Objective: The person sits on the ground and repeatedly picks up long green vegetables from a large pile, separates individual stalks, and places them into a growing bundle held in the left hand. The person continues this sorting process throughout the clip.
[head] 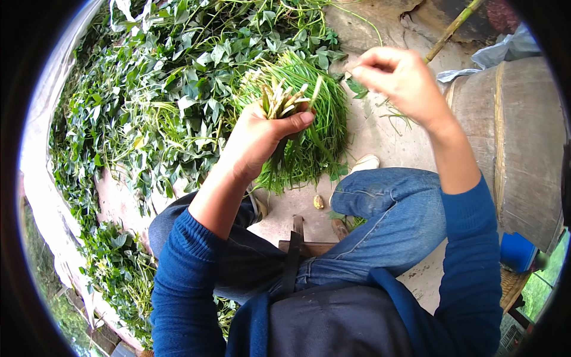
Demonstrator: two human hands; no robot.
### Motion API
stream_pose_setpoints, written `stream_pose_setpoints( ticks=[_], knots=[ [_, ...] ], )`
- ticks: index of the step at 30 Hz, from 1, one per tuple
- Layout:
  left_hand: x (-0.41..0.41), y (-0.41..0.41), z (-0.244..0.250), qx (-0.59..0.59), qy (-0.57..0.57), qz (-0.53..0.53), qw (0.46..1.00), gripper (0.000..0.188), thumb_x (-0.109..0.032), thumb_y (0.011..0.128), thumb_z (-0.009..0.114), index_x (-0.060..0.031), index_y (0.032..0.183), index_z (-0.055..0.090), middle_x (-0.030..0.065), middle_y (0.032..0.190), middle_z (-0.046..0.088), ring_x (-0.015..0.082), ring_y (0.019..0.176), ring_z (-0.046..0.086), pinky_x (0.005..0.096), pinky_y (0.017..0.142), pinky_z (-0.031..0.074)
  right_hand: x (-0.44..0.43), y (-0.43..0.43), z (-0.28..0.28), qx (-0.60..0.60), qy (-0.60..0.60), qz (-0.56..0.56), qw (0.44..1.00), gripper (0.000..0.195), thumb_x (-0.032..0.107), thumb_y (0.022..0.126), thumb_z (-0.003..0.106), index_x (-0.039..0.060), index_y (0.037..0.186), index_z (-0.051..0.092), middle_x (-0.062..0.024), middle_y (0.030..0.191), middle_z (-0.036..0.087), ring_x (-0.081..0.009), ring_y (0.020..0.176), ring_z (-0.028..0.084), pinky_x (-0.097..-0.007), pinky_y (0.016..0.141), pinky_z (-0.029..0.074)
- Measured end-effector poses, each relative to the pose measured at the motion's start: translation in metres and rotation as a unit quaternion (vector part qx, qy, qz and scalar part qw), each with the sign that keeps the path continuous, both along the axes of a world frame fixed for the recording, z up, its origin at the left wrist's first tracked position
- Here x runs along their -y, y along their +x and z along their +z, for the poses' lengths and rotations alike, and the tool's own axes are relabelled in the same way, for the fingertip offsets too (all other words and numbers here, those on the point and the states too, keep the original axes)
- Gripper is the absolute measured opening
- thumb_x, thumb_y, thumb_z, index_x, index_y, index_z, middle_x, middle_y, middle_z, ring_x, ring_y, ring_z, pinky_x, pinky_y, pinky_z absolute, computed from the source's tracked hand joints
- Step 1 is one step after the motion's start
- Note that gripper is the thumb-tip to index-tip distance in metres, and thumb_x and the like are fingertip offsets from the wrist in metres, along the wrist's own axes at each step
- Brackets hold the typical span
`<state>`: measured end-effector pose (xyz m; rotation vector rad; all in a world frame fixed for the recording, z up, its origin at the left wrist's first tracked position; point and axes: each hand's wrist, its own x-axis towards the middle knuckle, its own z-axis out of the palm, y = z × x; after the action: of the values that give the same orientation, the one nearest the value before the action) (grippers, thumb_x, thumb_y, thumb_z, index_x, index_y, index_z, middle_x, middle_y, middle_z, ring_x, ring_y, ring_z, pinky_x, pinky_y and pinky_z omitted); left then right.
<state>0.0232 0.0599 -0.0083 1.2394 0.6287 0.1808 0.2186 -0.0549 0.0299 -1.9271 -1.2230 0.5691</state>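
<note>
My left hand (272,125) grips a bunch of green stalks (285,98), their pale root ends pointing up and their green blades hanging below the fist. Behind and below that hand, a large heap of long, thin green leaves (323,147) lies on the floor. Raised to the right, my right hand (395,76) has its thumb and fingertips pinched together beside a small green leaf (357,87). Whether the fingertips hold a leaf or a thin bit of stem cannot be made out.
Leafy vines (178,89) cover the floor at the left. A large barrel-like container (526,147) stands right, with a blue container (517,252) below it. A small piece of corn cob (318,201) lies between the feet. A stalk (455,29) slants at the upper right.
</note>
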Motion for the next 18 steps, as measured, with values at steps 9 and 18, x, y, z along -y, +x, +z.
stream_pose_setpoints(
  ticks=[9,18],
  knots=[
    [-0.032,-0.008,-0.007,0.111,-0.218,0.112,0.963,0.024,-0.014,0.085,0.056,0.001,0.103,0.058,0.0079,0.081,0.06,0.0119,0.061,0.055,0.0237,0.056,0.046,0.044,0.092,-0.02,0.384,-0.291,-0.129,0.867,0.027,0.026,0.078,0.062,0.0,0.082,0.065,-0.0155,0.073,0.064,-0.0273,0.07,0.062,-0.0333,0.066,0.047],
    [-0.05,-0.018,-0.014,0.185,-0.303,0.137,0.925,0.024,-0.016,0.087,0.054,-0.0037,0.107,0.055,0.007,0.085,0.06,0.0137,0.064,0.053,0.0287,0.062,0.043,0.018,0.04,-0.017,0.073,-0.104,0.056,0.99,0.017,0.016,0.079,0.062,0.0019,0.087,0.066,-0.0063,0.069,0.063,-0.0098,0.063,0.056,-0.0257,0.062,0.046]
  ],
)
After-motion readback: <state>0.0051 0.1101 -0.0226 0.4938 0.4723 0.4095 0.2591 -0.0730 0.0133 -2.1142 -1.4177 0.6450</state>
